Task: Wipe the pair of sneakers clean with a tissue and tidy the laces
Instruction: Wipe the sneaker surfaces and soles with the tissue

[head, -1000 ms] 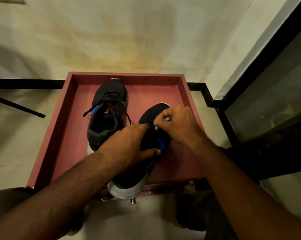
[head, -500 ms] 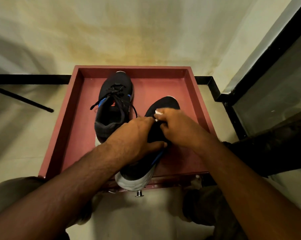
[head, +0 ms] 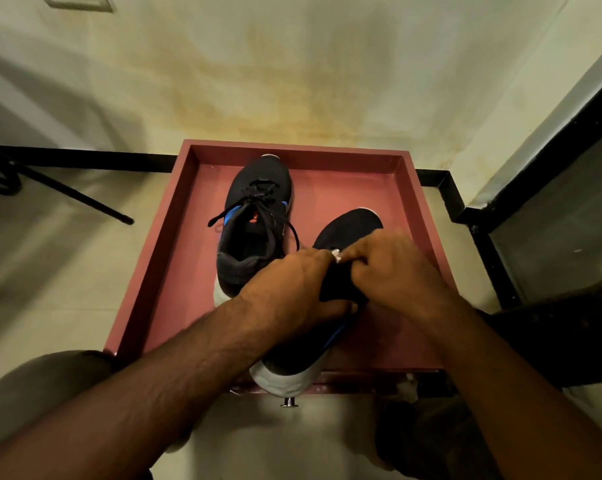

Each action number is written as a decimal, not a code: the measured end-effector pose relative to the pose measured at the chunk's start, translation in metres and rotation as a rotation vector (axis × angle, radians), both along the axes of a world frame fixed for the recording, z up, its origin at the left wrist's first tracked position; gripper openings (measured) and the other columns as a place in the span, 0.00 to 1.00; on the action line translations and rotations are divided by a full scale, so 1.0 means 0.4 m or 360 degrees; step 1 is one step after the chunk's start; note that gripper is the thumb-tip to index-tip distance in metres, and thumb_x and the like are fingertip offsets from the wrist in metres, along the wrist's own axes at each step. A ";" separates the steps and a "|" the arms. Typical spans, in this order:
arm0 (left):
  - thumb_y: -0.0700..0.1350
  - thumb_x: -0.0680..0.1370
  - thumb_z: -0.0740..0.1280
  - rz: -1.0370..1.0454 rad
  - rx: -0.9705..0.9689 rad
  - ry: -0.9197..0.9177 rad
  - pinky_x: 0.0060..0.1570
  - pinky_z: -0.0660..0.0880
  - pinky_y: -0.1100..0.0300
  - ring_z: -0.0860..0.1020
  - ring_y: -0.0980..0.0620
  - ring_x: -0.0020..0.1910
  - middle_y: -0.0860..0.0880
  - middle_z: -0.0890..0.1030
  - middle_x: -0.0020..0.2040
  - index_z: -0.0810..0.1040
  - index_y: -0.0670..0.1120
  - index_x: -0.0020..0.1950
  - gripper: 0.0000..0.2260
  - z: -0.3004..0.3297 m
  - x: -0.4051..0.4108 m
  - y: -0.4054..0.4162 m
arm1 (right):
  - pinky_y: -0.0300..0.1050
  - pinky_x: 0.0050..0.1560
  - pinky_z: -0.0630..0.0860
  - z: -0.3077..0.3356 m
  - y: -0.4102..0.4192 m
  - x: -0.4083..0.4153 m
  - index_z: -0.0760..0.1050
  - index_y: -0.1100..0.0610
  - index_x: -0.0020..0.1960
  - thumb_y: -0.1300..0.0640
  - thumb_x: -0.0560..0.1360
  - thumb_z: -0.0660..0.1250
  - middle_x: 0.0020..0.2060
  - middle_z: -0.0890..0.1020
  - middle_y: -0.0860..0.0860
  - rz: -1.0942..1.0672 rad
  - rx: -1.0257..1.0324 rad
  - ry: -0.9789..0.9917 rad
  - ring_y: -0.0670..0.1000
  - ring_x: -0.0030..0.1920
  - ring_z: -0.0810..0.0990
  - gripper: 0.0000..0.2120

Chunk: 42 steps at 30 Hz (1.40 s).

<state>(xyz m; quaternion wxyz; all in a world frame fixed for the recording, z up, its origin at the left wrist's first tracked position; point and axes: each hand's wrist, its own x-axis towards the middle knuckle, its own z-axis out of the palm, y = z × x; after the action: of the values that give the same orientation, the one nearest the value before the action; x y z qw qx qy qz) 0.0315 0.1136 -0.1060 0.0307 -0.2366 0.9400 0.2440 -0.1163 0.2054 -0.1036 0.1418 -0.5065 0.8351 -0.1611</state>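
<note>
Two black sneakers with blue trim stand in a red tray [head: 147,271]. The left sneaker [head: 258,188] lies at the back with its laces loose and spread. The right sneaker [head: 348,226] points away from me, and its white heel [head: 285,379] hangs over the tray's near rim. My left hand [head: 292,289] grips this sneaker across the middle, thumb wrapped round its side. Touching it, my right hand [head: 393,268] is curled over the lace area and pinches a small white tissue [head: 336,255]. The right sneaker's laces are hidden under both hands.
A stained pale wall rises behind the tray. A black metal frame [head: 441,181] runs along the right, and a dark rod [head: 78,195] slants at the left. My knees [head: 33,393] flank the tray's near edge, where a small metal knob [head: 289,403] sticks out.
My right hand has closed in on my left hand over the right sneaker. The stretch of black lace seen between the hands a second ago is now covered.
</note>
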 end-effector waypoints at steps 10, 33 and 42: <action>0.66 0.75 0.70 -0.0013 0.0026 -0.0028 0.60 0.79 0.48 0.79 0.48 0.61 0.51 0.76 0.67 0.71 0.52 0.71 0.30 -0.005 -0.001 -0.005 | 0.49 0.47 0.85 0.002 -0.009 -0.001 0.87 0.53 0.47 0.61 0.75 0.65 0.43 0.88 0.50 -0.0068 0.0022 -0.0054 0.50 0.43 0.86 0.12; 0.67 0.75 0.69 0.0000 -0.0035 -0.0051 0.60 0.78 0.49 0.78 0.50 0.62 0.52 0.75 0.68 0.69 0.52 0.72 0.32 -0.010 0.000 -0.006 | 0.29 0.41 0.78 0.014 0.022 -0.040 0.88 0.47 0.48 0.63 0.74 0.73 0.42 0.88 0.41 -0.0152 -0.0209 -0.0391 0.36 0.42 0.83 0.12; 0.68 0.75 0.68 0.0000 -0.0058 -0.0045 0.60 0.78 0.50 0.78 0.50 0.62 0.52 0.75 0.68 0.69 0.52 0.72 0.32 -0.007 0.000 -0.005 | 0.39 0.49 0.83 0.009 0.028 -0.019 0.87 0.48 0.55 0.61 0.76 0.72 0.46 0.88 0.43 -0.0105 -0.0100 -0.0220 0.42 0.46 0.85 0.12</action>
<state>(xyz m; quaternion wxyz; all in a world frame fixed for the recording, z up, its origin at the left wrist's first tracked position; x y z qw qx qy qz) 0.0313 0.1117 -0.1087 0.0397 -0.2407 0.9437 0.2236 -0.1239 0.2167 -0.1002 0.1777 -0.4706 0.8341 -0.2264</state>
